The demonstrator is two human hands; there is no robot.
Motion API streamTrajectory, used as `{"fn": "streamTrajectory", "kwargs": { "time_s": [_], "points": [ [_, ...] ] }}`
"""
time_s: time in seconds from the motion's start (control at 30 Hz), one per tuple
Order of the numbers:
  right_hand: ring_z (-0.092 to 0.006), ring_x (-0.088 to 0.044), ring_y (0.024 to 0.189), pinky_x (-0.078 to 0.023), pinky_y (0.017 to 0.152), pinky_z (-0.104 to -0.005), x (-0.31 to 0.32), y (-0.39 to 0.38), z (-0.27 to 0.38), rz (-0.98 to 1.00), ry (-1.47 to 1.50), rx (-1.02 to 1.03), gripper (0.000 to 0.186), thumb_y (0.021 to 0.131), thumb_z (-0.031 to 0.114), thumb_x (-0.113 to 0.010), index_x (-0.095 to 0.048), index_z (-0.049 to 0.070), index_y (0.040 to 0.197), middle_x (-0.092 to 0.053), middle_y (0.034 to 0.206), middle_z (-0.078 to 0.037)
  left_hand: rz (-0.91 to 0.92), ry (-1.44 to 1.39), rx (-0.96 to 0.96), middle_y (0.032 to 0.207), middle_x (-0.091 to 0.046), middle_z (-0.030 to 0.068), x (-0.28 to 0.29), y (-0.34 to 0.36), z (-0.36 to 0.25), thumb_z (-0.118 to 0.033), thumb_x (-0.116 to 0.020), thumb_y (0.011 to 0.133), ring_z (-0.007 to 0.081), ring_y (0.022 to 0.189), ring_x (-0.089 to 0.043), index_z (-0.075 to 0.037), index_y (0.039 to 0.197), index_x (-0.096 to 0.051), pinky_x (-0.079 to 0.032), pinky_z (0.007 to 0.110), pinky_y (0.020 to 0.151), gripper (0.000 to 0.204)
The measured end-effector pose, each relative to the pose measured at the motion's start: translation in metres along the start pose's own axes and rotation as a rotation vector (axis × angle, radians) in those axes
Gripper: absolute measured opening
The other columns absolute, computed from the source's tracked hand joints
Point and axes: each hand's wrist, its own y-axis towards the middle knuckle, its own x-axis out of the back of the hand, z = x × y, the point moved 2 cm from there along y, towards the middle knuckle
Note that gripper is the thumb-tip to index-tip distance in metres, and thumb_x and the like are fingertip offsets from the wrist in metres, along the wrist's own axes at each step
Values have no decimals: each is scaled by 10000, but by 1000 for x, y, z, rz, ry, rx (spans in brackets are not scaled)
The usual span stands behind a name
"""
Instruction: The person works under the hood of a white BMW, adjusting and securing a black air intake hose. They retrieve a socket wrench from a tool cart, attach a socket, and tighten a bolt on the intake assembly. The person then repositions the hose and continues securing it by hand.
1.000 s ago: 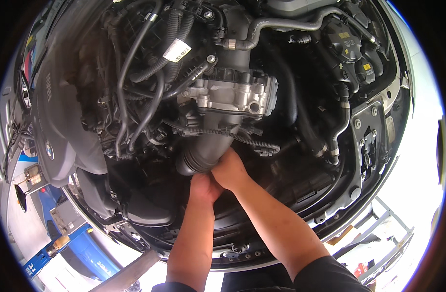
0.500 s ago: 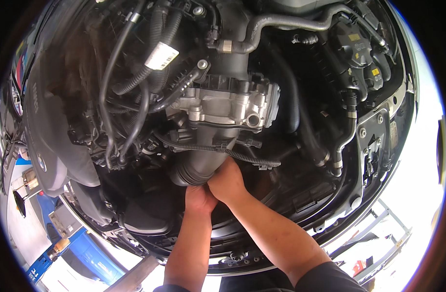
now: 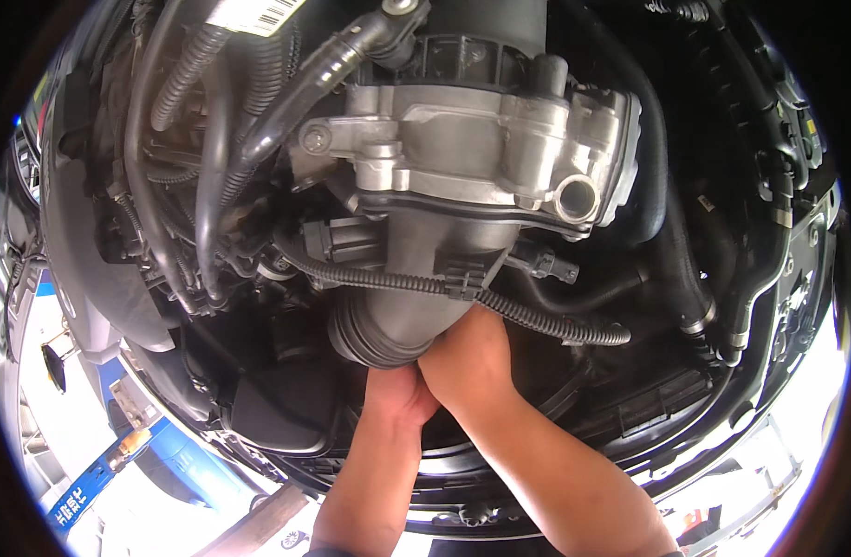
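Observation:
Both my hands reach down into an engine bay, under a black intake pipe [image 3: 425, 251] with a ribbed bellows [image 3: 365, 334] at its lower bend. My left hand [image 3: 395, 392] is below the bellows, its fingers hidden behind it. Against the pipe's lower right side lies my right hand [image 3: 472, 353], its fingers out of sight underneath. The two hands touch at the wrists. Above them sits a silver throttle body [image 3: 467, 148] bolted to the pipe's upper end. A corrugated wiring sleeve [image 3: 546, 325] crosses in front of the pipe, just above my right hand.
Black hoses [image 3: 216, 167] and a white-labelled corrugated conduit [image 3: 188, 74] crowd the left. A thick hose [image 3: 690, 288] and a metal-clamped pipe [image 3: 760, 297] run down the right. The car's front panel edge [image 3: 481, 515] curves below my forearms. A blue lift arm [image 3: 86, 487] stands at lower left.
The view has come closer to the engine, so the throttle body and pipe look larger. My hands stay beneath the pipe's bend, with little visible shift against it.

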Motion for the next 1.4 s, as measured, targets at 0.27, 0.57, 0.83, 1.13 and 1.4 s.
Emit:
{"fn": "streamTrajectory", "kwargs": {
  "time_s": [0.27, 0.57, 0.83, 1.13, 1.4],
  "points": [
    [-442, -624, 833, -535, 733, -507, 7, -3, 4, -143, -169, 13, 217, 716, 45, -702, -651, -23, 915, -616, 895, -238, -41, 0, -9, 1306, -607, 147, 4, 2, 2, -464, -553, 1012, 267, 1173, -605, -10, 1322, -551, -534, 402, 977, 549],
    [-439, -631, 936, -532, 801, -473, 11, -7, 10, -39, -49, -189, 221, 785, 94, -674, -655, -29, 968, -657, 976, -239, 85, -16, 18, 1280, -627, 107, -3, -1, 1, -347, -607, 1007, 236, 1178, -612, -4, 1268, -585, -543, 377, 982, 432],
    [-416, -633, 857, -532, 730, -478, 1, -3, -4, -77, 23, 21, 134, 726, 39, -684, -666, -15, 848, -637, 892, -205, 62, -28, -54, 1348, -605, 127, -3, 0, 1, -304, -600, 1010, 241, 1212, -601, 0, 1322, -566, -523, 388, 1022, 437],
    [-443, -619, 947, -528, 807, -474, 1, -2, -8, 21, 93, 30, 185, 772, 40, -662, -672, -19, 947, -635, 1022, -225, 12, 15, -146, 1342, -614, 117, -5, -5, 1, -239, -571, 1015, 251, 1226, -584, -10, 1328, -572, -484, 395, 1058, 388],
    [-470, -571, 1083, -486, 932, -510, -6, 0, -13, 140, 111, 47, 285, 811, 42, -609, -627, -53, 1078, -598, 1124, -264, -40, 76, -218, 1374, -593, 143, 8, -3, 3, -175, -534, 1023, 275, 1246, -580, 27, 1360, -538, -485, 412, 1059, 393]
  ]
}}
